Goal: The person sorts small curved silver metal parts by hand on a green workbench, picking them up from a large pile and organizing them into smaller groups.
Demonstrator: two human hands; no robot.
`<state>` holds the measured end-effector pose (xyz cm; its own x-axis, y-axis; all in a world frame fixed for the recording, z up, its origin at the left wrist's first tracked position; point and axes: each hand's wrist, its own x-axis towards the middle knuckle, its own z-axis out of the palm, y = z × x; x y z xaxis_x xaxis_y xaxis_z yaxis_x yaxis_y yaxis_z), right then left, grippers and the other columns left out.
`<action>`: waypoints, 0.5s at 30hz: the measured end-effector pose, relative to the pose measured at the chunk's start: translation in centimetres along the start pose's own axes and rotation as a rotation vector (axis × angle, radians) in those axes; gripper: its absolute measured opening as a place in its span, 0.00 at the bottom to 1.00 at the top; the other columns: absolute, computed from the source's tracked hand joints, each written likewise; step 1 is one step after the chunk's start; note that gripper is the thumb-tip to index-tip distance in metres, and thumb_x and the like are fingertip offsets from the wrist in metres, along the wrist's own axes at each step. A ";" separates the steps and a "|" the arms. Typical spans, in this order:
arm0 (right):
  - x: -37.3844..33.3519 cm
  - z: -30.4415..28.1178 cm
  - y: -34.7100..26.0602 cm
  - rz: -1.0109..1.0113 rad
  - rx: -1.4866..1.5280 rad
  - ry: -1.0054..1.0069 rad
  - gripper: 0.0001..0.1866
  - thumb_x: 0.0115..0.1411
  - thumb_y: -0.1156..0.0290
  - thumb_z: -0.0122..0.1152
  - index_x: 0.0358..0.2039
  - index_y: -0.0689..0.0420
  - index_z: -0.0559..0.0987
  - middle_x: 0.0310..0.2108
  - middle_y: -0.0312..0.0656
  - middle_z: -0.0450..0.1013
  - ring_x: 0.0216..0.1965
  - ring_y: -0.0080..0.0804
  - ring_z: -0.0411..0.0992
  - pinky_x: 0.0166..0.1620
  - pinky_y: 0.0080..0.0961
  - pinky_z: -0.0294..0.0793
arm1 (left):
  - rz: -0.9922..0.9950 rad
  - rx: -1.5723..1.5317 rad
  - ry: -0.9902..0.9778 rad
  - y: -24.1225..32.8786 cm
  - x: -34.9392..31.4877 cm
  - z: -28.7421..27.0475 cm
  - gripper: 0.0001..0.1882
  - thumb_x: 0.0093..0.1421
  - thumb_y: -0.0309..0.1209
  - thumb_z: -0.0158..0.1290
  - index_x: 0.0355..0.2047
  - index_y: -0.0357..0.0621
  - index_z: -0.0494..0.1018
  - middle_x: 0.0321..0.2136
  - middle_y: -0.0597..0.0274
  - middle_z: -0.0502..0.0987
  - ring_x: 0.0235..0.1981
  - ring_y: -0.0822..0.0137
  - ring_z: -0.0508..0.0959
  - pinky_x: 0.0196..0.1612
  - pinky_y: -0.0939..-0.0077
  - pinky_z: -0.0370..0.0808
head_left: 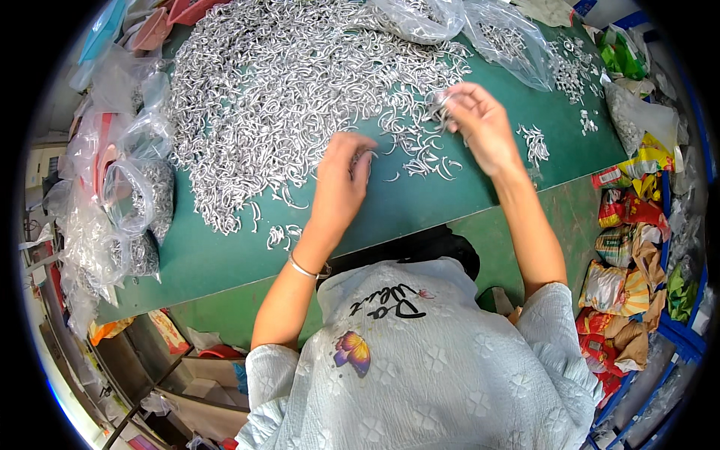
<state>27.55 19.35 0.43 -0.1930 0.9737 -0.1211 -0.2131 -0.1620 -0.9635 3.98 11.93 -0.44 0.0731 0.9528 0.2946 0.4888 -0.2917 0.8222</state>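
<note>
A broad heap of small curved silver metal pieces (262,97) covers much of the green table (420,201). My right hand (484,124) is raised at the heap's right edge, its fingers and thumb closed on a few of these pieces (439,111). Below it, a thinner scatter of metal pieces (420,154) lies on the tabletop. At the heap's near edge my left hand (343,169) is curled, with bits of silver metal showing between thumb and fingers; the palm is hidden. A bracelet circles the left wrist.
Clear plastic bags of metal pieces (154,195) crowd the table's left end. More bags (506,45) lie at the far right, beside loose small parts (574,71). A little separate pile (534,144) sits right of my right hand. Colourful sacks (615,289) line the right side.
</note>
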 end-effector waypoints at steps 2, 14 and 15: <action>1.0 -1.6 -1.2 0.069 0.226 0.059 0.13 0.65 0.76 0.54 0.50 0.64 0.72 0.41 0.44 0.75 0.37 0.29 0.75 0.35 0.21 0.73 | -0.107 -0.050 0.029 0.1 0.1 -0.7 0.10 0.60 0.15 0.51 0.41 0.37 0.74 0.33 0.65 0.72 0.34 0.77 0.73 0.32 0.82 0.73; -5.4 -2.4 -4.2 -0.277 -1.049 -0.017 0.07 0.54 0.78 0.64 0.35 0.62 0.78 0.34 0.45 0.74 0.36 0.42 0.72 0.42 0.32 0.71 | -0.241 -0.247 0.168 -0.4 -0.4 -1.9 0.17 0.63 0.14 0.44 0.52 0.33 0.71 0.51 0.54 0.75 0.53 0.63 0.76 0.49 0.72 0.77; -6.1 -1.9 -3.4 -0.296 -1.016 -0.095 0.07 0.53 0.78 0.64 0.34 0.61 0.78 0.33 0.44 0.73 0.37 0.42 0.71 0.42 0.33 0.70 | -0.173 -0.138 0.163 -0.2 -0.6 -1.9 0.17 0.63 0.13 0.44 0.52 0.33 0.72 0.50 0.53 0.76 0.53 0.62 0.76 0.51 0.72 0.76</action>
<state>31.26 14.27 4.03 -0.3476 0.9289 0.1279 0.6275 0.3318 -0.7044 2.19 11.28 0.13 -0.1479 0.9666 0.2091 0.3578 -0.1448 0.9225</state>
